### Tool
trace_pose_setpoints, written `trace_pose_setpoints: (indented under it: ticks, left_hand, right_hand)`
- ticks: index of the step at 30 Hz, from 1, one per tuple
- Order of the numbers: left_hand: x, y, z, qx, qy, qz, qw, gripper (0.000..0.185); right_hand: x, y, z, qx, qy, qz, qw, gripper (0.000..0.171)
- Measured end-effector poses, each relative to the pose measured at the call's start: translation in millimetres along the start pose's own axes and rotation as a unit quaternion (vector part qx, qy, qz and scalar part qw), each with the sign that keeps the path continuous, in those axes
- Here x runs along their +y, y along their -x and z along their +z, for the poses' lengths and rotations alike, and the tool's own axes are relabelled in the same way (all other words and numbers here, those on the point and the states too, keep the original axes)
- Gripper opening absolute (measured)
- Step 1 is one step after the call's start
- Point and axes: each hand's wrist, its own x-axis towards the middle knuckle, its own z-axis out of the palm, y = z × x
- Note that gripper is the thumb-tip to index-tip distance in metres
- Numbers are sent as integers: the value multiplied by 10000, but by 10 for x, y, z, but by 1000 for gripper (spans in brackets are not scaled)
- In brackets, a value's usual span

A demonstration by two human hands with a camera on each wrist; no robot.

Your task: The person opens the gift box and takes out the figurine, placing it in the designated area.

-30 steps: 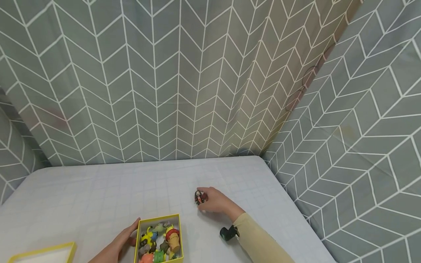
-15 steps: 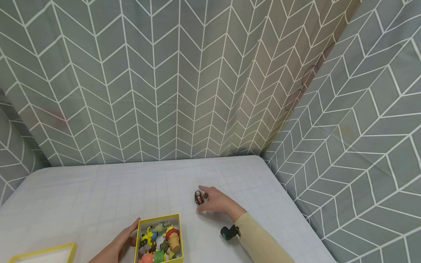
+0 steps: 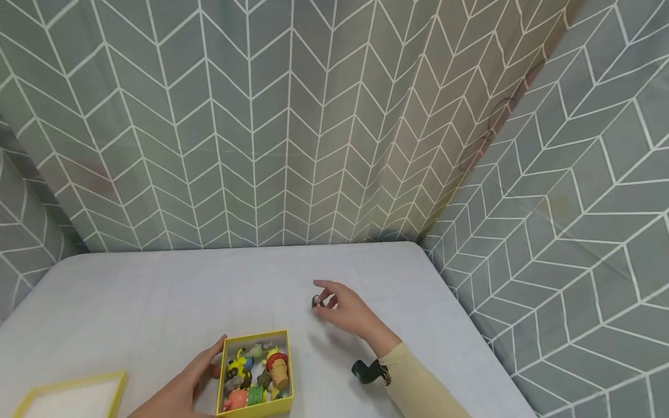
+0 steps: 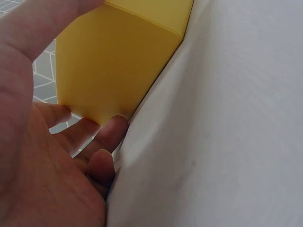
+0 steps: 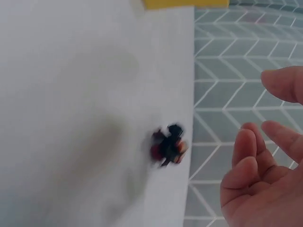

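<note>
The right hand (image 3: 347, 310) hovered just above the white table (image 3: 157, 302), fingers (image 5: 251, 146) loosely spread and grasping nothing. A small dark-and-red toy figure (image 3: 317, 301) stood on the table just beside its fingertips, apart from them in the right wrist view (image 5: 168, 144), where it was blurred. The left hand (image 3: 180, 389) rested against the left wall of the yellow box (image 3: 254, 409), thumb at its near-left corner, fingers fairly straight and touching the side (image 4: 113, 66); not clenched round it. The box sat at the near edge of the table, full of small colourful toys (image 3: 253, 377). A yellow lid (image 3: 73, 395) lay left of it, well apart. A patterned grey curtain (image 3: 313, 116) hung behind.
</note>
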Motion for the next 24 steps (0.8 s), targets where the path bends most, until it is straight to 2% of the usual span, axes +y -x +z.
trace_pose_setpoints:
  ticks: [1,2,4,5,11,18,24]
  left_hand:
    - [364,137,-42,-89,35,-37,9999,117]
    - [640,245,-63,-108,115,-60,9999,113]
    - [968,369,-71,-131,70,-147,9998,110]
    - [1055,407,-76,-161,83,-172,9997,110]
    - [1008,385,-79,-146,262,-191,9994,114]
    - [1023,396,-82,69,28,35,10000,119]
    - [1045,443,-56,147,66,-48,9999,119]
  right_hand:
    - [-36,11,-5,-8,-25,-61,10000,58]
    - [-74,24,-9,-34,-63,-99,9999,58]
    - [-144,48,-7,-135,-147,-203,9996,58]
    - [-174,60,-1,-198,-180,-256,9993,58]
    - [-303,116,40,-424,-244,-473,9977,55]
    - [-466,167,85,-596,-300,-778,9947,51]
    - [-597,198,195,-1054,-336,-1135,9874,47]
